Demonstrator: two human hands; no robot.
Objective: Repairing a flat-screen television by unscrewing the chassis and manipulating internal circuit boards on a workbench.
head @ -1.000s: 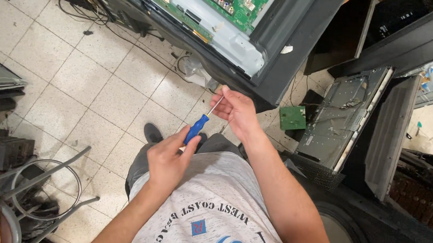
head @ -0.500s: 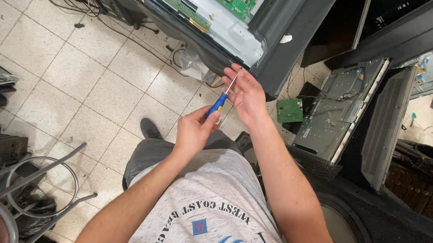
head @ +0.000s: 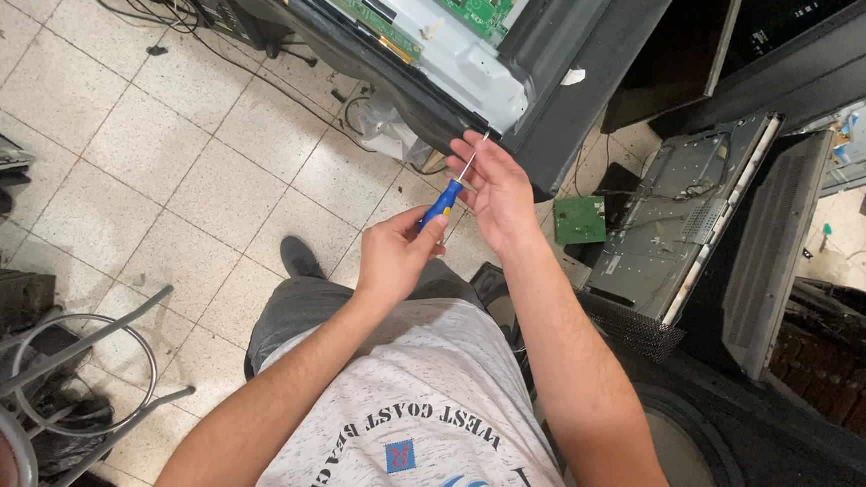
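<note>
Left hand (head: 392, 256) wraps the blue handle of the screwdriver (head: 443, 202); right hand (head: 496, 192) pinches its thin shaft, tip at the lower edge of the opened TV (head: 484, 66). Looks light, rigid — best held at the handle, since the bare shaft is probably slick.

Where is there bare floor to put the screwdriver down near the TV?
Bare tiled floor lies left of the shoe, between the cables under the opened TV and the metal stand. The right side is crowded: green circuit board, stripped panel, dark housings.
</note>
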